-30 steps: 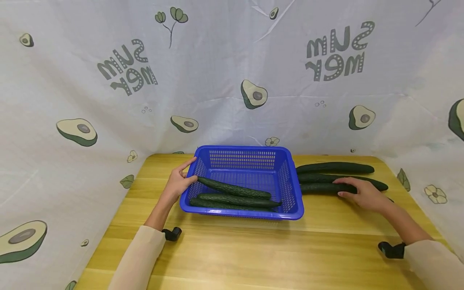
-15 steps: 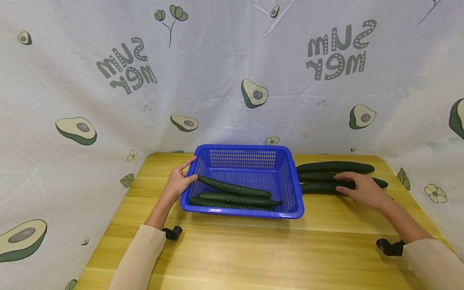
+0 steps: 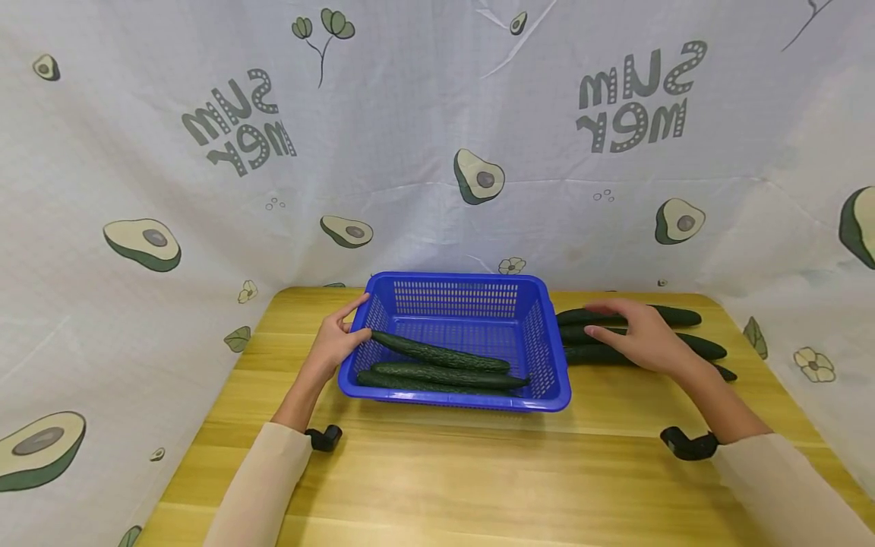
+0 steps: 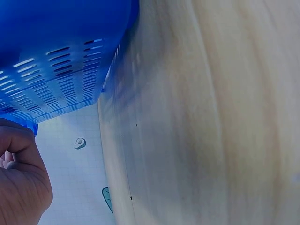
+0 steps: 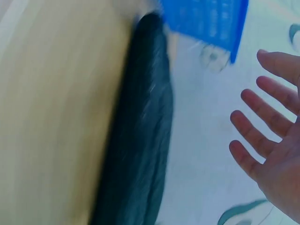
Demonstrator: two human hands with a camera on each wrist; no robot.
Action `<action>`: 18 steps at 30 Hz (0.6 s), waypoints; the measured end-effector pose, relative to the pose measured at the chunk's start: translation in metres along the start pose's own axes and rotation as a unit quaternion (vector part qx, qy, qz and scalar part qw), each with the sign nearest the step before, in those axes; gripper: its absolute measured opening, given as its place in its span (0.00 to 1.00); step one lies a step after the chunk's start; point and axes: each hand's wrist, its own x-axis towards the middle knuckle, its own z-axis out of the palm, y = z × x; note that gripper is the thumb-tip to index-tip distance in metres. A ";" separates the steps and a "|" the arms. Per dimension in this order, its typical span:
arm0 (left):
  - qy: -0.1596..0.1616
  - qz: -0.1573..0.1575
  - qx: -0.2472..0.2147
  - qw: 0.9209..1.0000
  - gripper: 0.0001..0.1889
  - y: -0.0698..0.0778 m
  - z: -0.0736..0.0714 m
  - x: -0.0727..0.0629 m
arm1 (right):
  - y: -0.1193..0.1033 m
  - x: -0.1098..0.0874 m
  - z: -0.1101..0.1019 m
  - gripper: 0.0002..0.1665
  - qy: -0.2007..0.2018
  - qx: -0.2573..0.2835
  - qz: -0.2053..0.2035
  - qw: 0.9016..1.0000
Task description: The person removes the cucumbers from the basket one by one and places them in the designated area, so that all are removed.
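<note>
My left hand [image 3: 335, 343] grips the left rim of a blue perforated plastic basket [image 3: 465, 278], thumb at the rim. In the left wrist view the curled hand [image 4: 21, 173] shows beside the basket's slotted wall [image 4: 61, 65]. Inside the basket, along its front side, lie 3 long dark green cucumbers [image 3: 440, 354]. To the right of it, 3 more cucumbers [image 3: 704, 346] lie side by side on the table. Over these my right hand [image 3: 639, 338] hovers with spread fingers and nothing in it. The right wrist view shows that hand [image 5: 276, 140] apart from a cucumber [image 5: 140, 122].
The wooden table [image 3: 437, 479] extends in front of the basket. Behind and at both sides hangs a pale curtain [image 3: 410, 152] printed with avocados. A black wrist camera [image 3: 687, 444] is strapped to the right wrist, another [image 3: 324, 438] to the left.
My right hand has lifted off the front cucumber on the right and moved left and back, toward the basket. The left hand and the basket have stayed in place.
</note>
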 end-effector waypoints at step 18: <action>0.019 0.028 0.002 0.999 0.40 -0.022 0.001 0.010 | -0.070 0.039 0.046 0.33 -0.035 0.075 -0.042 0.996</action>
